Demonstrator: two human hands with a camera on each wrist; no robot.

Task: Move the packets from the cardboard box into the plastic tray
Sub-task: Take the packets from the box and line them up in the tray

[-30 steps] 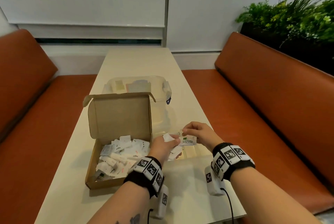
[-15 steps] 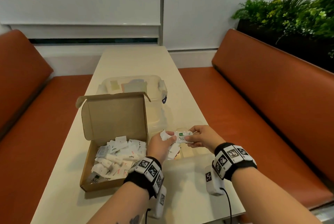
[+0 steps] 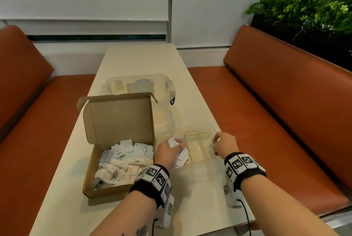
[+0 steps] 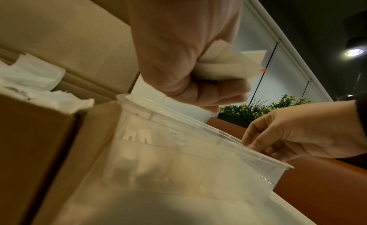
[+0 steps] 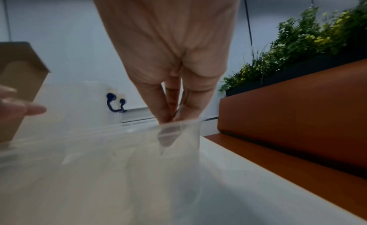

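An open cardboard box (image 3: 91,174) holds a heap of white packets (image 3: 123,161) near the table's front left. Right of it stands the clear plastic tray (image 3: 198,151) with long compartments. My left hand (image 3: 171,151) hovers over the tray's left part, gripping a bunch of white packets (image 4: 222,65). Over the tray's right compartment my right hand (image 3: 222,145) pinches one Stevia packet (image 3: 211,146); its fingertips (image 5: 168,115) reach the tray rim (image 5: 178,124).
A clear lidded container (image 3: 141,87) with a blue clasp stands behind the box's raised lid (image 3: 120,117). Orange benches (image 3: 285,102) run along both sides of the narrow table (image 3: 142,58). Green plants (image 3: 304,7) sit behind the right bench.
My right hand has taken the Stevia packet from beside the left hand and carried it right and down to the tray's right compartment. The left hand still grips its bunch.
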